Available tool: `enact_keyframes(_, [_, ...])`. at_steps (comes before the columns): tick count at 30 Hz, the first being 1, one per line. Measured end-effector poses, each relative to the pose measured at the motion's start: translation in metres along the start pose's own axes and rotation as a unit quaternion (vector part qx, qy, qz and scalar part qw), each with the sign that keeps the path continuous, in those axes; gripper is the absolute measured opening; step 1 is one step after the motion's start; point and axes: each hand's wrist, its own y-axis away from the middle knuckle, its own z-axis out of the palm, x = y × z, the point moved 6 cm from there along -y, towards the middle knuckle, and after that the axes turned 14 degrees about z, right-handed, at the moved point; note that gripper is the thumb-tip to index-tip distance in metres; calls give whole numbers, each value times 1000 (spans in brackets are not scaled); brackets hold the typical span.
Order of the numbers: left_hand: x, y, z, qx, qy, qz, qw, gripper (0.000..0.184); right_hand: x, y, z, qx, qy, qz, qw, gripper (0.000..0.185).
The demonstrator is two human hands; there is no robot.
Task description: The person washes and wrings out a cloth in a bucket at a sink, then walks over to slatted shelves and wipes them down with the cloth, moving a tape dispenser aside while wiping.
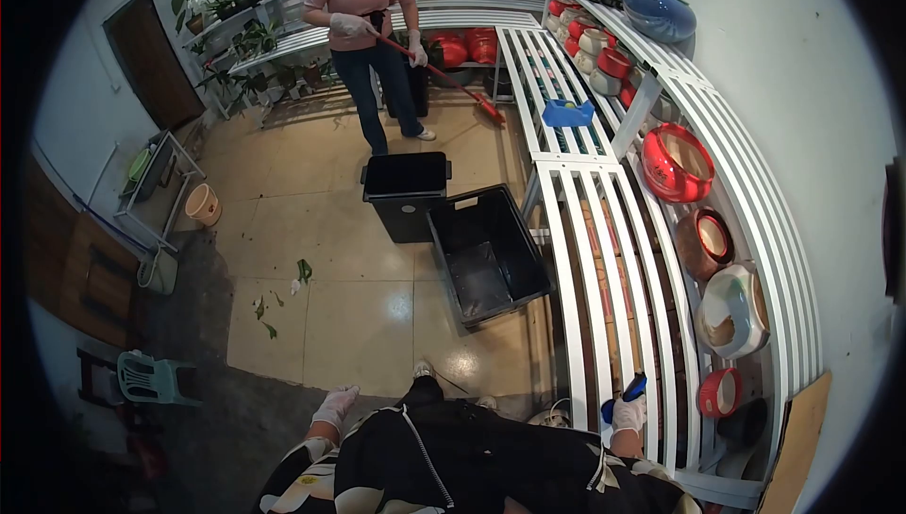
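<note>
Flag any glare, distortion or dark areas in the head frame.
Head view: glare spots on the tiled floor; strong fisheye bowing of the white upper shelf; black vignetting in the corners; dim lower left around the teal chair; blue object in the right hand too small to identify.

Blue handheld item (pixel 636 387), one piece or two can't tell, middle hidden by the right hand (pixel 629 412) gripping it. Upper part sticks out past the fingers, away from the wearer, tilted up-right in view, blue with a dark, near-black area. Second bit of blue shows at the left edge of the grip, rounded, lower than the upper part. Sits over the white slats (pixel 598 327) under the grip; contact with them unclear. Exact type too small to tell
</note>
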Motion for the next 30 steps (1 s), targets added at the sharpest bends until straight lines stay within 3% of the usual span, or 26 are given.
enact_keyframes(11, [-25,-14,7,-4,0,30,1000,36,-2,5,-2,12,-28,8,1000,69])
enact_keyframes(13, [16,12,1,-2,-16,61,998,38,7,6,-5,14,-19,14,1000,69])
enact_keyframes(16, [-6,8,10,-65,-22,-36,997,40,3,-2,2,16,-19,16,1000,70])
enact_keyframes(20, [24,25,0,-20,6,51,998,39,0,1,0,17,-4,39,999,72])
enact_keyframes(24, [-13,12,4,-29,-18,-33,999,39,2,3,0,12,-9,40,999,73])
enact_keyframes(26, [15,21,0,-22,7,-60,998,39,1,-2,3,8,-4,36,999,73])
enact_keyframes(30, [12,14,0,-18,-26,-45,998,37,0,7,-5,12,-6,36,999,72])
